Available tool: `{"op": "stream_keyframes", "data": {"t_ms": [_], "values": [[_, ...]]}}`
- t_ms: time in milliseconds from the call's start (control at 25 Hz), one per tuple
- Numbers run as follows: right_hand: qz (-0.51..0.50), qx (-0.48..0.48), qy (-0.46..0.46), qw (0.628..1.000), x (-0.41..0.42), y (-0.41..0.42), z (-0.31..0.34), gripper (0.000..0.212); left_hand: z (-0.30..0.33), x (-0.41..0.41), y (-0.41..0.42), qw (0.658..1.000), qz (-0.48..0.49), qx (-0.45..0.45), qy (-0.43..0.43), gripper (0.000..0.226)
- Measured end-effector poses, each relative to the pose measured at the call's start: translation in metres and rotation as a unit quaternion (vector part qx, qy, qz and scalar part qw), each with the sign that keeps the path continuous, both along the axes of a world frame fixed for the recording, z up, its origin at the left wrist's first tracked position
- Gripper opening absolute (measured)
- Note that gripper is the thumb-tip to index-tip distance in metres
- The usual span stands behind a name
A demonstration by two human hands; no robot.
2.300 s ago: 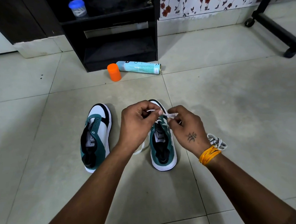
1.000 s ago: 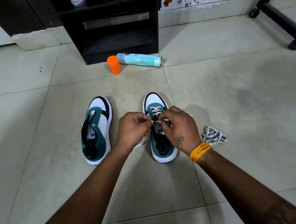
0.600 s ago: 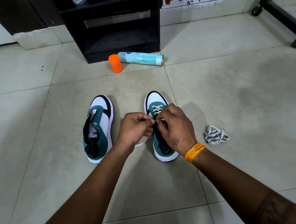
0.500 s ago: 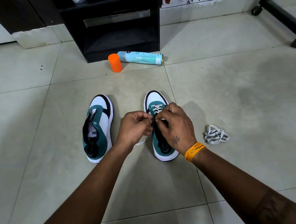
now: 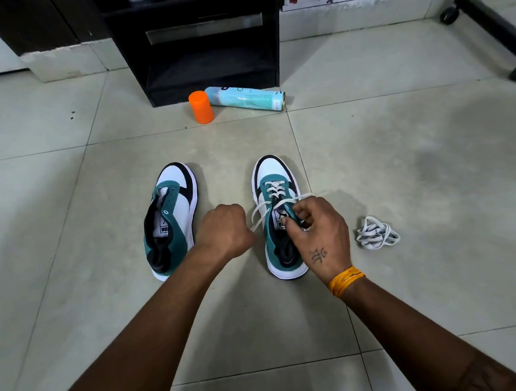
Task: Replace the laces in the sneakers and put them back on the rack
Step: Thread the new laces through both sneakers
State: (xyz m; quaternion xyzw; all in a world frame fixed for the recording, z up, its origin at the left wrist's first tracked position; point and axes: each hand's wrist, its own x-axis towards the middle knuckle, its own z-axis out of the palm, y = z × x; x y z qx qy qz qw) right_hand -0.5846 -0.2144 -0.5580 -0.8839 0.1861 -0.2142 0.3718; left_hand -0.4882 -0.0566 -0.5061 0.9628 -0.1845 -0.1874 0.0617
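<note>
two hands [image 5: 227, 230] [image 5: 319, 231] gripping white lace [image 5: 259, 215], fingertips hidden

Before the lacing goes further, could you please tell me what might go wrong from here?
1. The left hand pulls the white lace sideways; the right sneaker, steadied only by the right hand, could skew or tip.
2. Only the front eyelets are laced, so uneven pulling may leave one end short.
3. The spare lace bundle lies loose beside the right wrist and could get swept away.
</note>
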Motion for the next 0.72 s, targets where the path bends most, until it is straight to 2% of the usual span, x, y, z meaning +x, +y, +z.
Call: {"op": "stream_keyframes", "data": {"t_ms": [80,240,400,440,520,600,640,720], "values": [[0.005,0.003,0.003,1.0,0.0,-0.001,-0.001,0.021,0.003,-0.002,-0.002,0.999,-0.013,0.016,-0.03,0.011],[0.009,0.004,0.005,1.0,0.002,0.0,0.0,0.021,0.0,-0.007,-0.011,0.975,-0.037,-0.168,-0.143,0.02],[0.007,0.006,0.004,1.0,-0.001,-0.002,0.0,0.02,-0.006,-0.01,-0.013,0.966,-0.043,-0.2,-0.156,0.012],[0.006,0.007,0.002,1.0,-0.002,-0.002,0.0,0.02,-0.006,-0.009,-0.01,0.971,-0.031,-0.18,-0.153,0.011],[0.003,0.011,-0.001,1.0,-0.003,-0.002,-0.001,0.019,-0.005,-0.004,-0.003,0.989,-0.029,-0.049,-0.133,0.017],[0.002,0.016,-0.004,1.0,-0.002,-0.002,-0.001,0.018,-0.005,-0.003,0.003,0.991,-0.05,0.066,-0.108,0.023],[0.003,0.017,-0.005,1.0,-0.002,-0.001,-0.001,0.018,-0.006,-0.003,0.005,0.991,-0.051,0.067,-0.101,0.02],[0.004,0.015,-0.006,1.0,0.0,0.0,-0.002,0.018,-0.007,-0.005,0.003,0.991,-0.042,-0.019,-0.123,0.019]]}}
